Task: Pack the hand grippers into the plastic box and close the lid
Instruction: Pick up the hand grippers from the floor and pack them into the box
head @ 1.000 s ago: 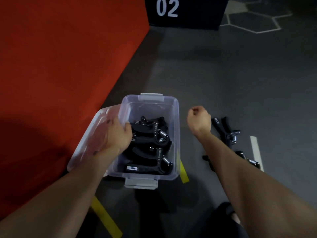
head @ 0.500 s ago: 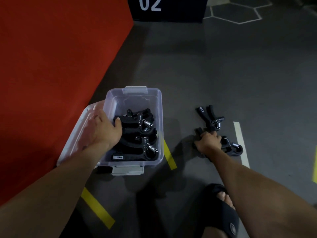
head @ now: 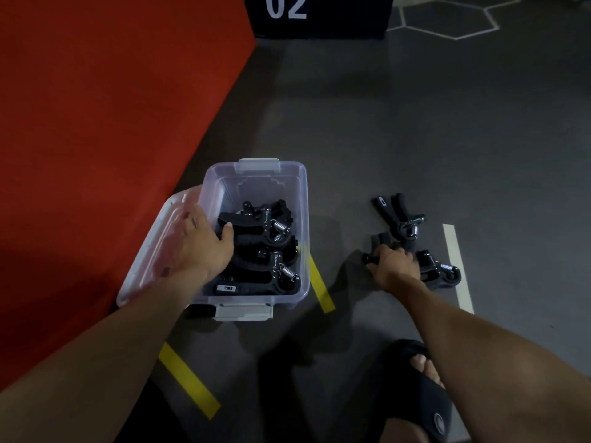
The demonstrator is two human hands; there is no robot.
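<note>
Head view: lowered right hand (head: 395, 266), clasped hand gripper (head: 443, 274) on floor (head: 415, 129) for packing; kept left hand (head: 198, 247) gripping plastic box (head: 303, 219) wall.

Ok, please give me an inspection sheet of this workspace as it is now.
Surface: grey floor, yellow tape strips, white line.
Job's things: plastic box open, packed hand grippers inside; lid leaning at its left; far hand gripper and near hand gripper on floor.
Clutter: nothing seen.
Hands: left hand holds box's left wall; right hand grips near hand gripper.
Cables: nothing seen.
Surroundings: red mat, black block marked 02, sandalled foot.
</note>
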